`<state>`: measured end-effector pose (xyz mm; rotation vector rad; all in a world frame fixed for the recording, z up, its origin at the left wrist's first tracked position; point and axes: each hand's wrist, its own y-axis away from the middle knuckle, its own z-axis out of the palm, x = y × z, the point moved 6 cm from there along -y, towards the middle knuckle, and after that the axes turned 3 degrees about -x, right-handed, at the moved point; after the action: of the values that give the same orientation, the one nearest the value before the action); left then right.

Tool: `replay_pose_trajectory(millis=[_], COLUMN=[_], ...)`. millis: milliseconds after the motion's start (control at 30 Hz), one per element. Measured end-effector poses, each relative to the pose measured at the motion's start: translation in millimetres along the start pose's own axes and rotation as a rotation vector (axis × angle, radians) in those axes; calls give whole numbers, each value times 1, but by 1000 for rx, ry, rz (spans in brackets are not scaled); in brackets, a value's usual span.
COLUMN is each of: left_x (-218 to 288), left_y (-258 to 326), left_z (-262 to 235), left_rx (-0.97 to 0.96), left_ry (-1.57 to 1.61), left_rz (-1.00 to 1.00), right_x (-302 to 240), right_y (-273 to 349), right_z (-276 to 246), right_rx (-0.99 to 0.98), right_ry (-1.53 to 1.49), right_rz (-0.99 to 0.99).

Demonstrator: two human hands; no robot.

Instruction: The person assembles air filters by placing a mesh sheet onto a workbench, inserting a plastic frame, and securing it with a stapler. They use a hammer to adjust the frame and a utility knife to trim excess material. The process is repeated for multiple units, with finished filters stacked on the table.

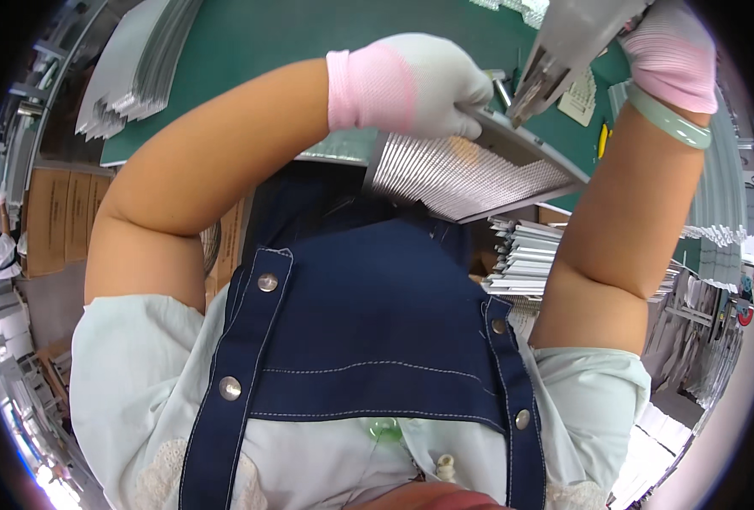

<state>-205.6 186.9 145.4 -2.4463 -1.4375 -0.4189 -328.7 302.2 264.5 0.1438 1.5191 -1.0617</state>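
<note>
One set of fingers, those of the white-and-pink-gloved left hand (432, 89), is grasping the upper edge of a rectangular grey-framed silver mesh panel (449, 176); those of the right hand (670, 42) are hiding behind a grey metal tool (568, 42), their grip untellable. Seemingly the frame is being presented to the tool's tip, calling for steady alignment. The shiny, ridged panel is tilting near the green counter's front edge (258, 34).

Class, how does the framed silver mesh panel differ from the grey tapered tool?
The framed silver mesh panel is broad and flat; the grey tapered tool is narrower and bulkier. The panel's face is textured mesh; the tool's body looks smooth. Both have grey parts.
</note>
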Motion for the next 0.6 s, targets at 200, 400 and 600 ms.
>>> replay_pose_trajectory(millis=[200, 400, 600], left_x=[6, 6, 19], left_y=[-3, -3, -6], left_z=[-1, 0, 1], left_rx=[-86, -66, -51], left_ry=[0, -28, -244], left_rz=[-61, -14, -83], right_x=[1, -1, -4], right_y=[3, 1, 7], right_z=[-2, -3, 10], right_rx=[-17, -28, 116], right_ry=[-34, -58, 128], right_rz=[13, 22, -57])
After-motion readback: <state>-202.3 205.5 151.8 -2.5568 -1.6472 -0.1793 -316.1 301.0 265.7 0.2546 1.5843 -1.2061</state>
